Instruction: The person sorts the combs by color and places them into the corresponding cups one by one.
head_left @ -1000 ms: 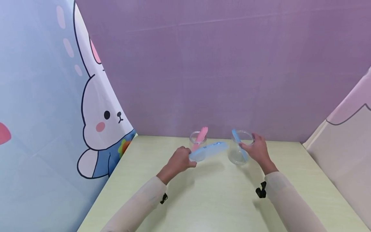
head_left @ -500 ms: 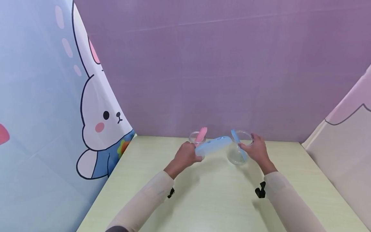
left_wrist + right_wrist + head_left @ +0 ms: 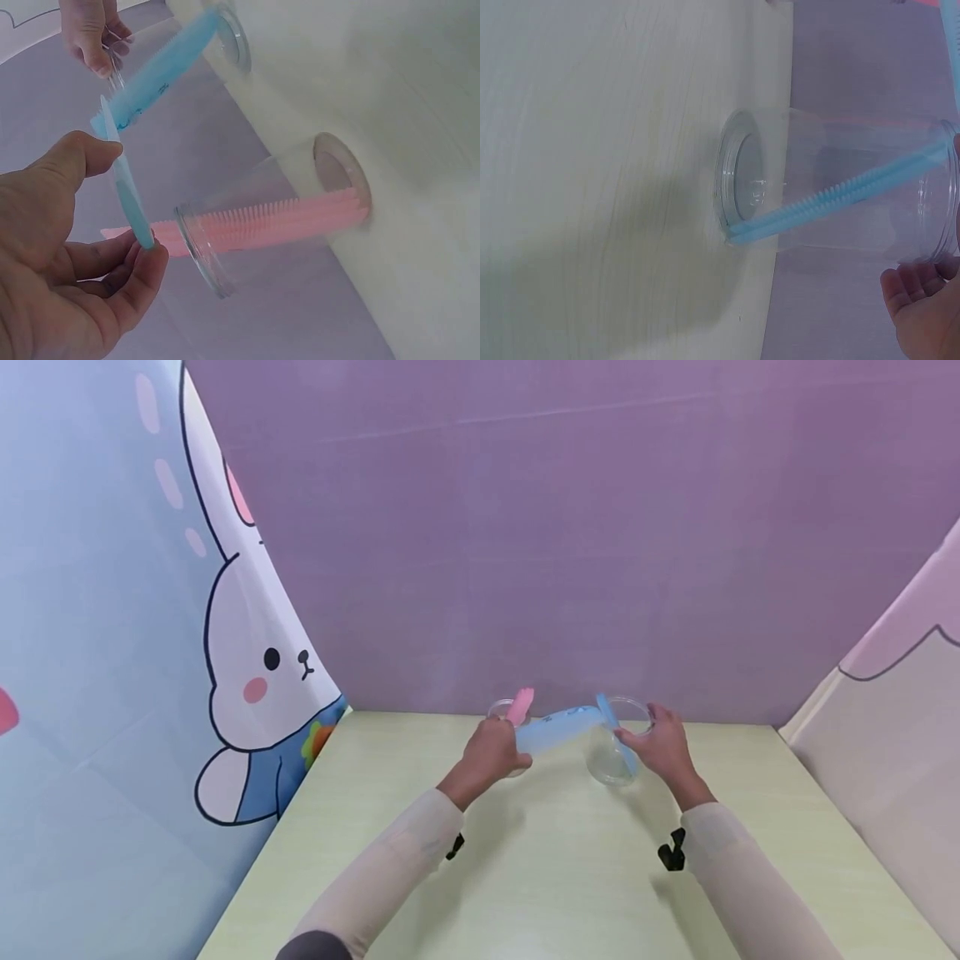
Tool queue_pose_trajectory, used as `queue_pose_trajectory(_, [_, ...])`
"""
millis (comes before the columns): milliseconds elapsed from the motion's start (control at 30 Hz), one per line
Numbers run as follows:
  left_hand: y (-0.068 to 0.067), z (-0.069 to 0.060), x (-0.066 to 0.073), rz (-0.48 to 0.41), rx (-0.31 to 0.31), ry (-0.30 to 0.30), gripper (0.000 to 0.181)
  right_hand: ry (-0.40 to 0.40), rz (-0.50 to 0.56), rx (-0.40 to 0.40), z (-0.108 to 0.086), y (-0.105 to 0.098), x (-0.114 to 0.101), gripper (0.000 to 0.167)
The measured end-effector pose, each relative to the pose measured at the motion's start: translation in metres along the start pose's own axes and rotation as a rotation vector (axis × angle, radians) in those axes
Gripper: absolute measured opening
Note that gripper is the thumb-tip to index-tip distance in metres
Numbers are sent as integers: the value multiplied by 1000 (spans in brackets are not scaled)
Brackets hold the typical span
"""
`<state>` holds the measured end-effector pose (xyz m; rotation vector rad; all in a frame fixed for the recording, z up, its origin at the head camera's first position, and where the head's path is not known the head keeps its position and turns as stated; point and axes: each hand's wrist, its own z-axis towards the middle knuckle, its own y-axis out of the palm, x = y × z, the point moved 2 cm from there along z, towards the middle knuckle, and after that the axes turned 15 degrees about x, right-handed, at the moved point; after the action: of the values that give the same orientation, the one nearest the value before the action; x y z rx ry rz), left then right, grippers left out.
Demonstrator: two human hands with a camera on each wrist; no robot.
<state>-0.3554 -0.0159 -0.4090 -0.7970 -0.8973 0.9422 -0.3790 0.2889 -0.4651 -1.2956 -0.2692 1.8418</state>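
Observation:
My left hand (image 3: 489,752) pinches a light blue comb (image 3: 558,729) between thumb and fingers; the wrist view shows this comb (image 3: 129,187) almost edge-on. Its far end is at the mouth of a clear jar (image 3: 606,770), in which blue combs (image 3: 840,193) lean. My right hand (image 3: 666,743) holds that jar at its rim, thumb on the near side. Pink combs (image 3: 262,221) with fine teeth lean in a second clear jar (image 3: 266,180), just beyond my left hand, which partly hides it in the head view.
A pale wooden table (image 3: 570,868) carries both jars near its back edge. Behind it hangs a purple cloth (image 3: 570,543). Cloth with a rabbit print (image 3: 247,710) closes the left side, and a pale cloth (image 3: 900,735) the right.
My left hand has moved right and slightly up, bringing the blue comb from between the jars to the right jar's mouth. My right hand and both jars hold nearly still.

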Motion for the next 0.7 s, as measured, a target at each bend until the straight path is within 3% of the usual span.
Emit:
queue_pose_trajectory(500, [-3,12,21,26,-3,-51,44,8,10,6,0,0,-2,93])
queue_pose_trajectory(700, [-3,17,29,134,6,30,44,8,10,1,-1,-1,-3,94])
